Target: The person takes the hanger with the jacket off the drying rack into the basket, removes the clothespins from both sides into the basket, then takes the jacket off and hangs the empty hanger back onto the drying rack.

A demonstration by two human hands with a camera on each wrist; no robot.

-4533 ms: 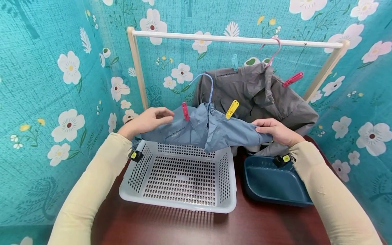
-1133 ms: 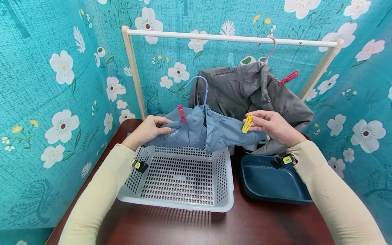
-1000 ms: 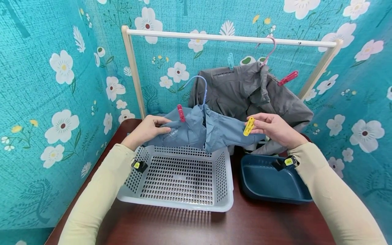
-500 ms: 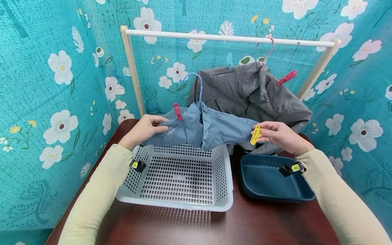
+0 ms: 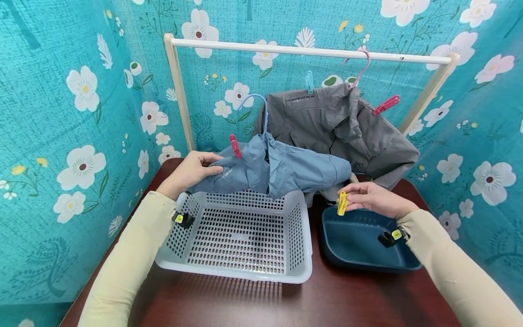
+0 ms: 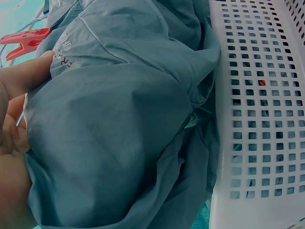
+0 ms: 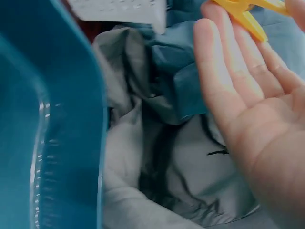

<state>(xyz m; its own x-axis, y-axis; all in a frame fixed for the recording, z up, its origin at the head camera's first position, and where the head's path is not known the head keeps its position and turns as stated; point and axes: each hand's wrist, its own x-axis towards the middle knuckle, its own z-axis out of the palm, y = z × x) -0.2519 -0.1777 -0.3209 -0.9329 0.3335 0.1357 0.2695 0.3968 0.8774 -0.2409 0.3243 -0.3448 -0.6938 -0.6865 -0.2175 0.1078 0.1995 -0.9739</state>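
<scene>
A blue jacket (image 5: pixel 306 168) on a blue hanger (image 5: pixel 266 111) lies across the back of the white basket. My left hand (image 5: pixel 191 173) pinches its left shoulder between thumb and fingers, beside the printed lettering. A red clothespin (image 5: pixel 235 146) is clipped on the jacket near that hand. Over the back rim of the dark blue basin (image 5: pixel 351 265), my right hand (image 5: pixel 377 200) holds a yellow clothespin (image 5: pixel 342 203) between thumb and fingertips. In the right wrist view the yellow clothespin (image 7: pixel 252 24) shows at the top, with the other fingers extended.
A white perforated basket (image 5: pixel 241 274) stands at front centre. Behind, a grey jacket (image 5: pixel 314 116) hangs by a pink hanger (image 5: pixel 365 68) from the rack's white rail (image 5: pixel 261 48). It bears a light blue clothespin (image 5: pixel 309 81) and a red clothespin (image 5: pixel 386 105).
The yellow clothespin was clipped on the blue jacket's right shoulder; my right hand has taken it off and carried it right and down to the basin. My left hand has taken hold of the jacket.
</scene>
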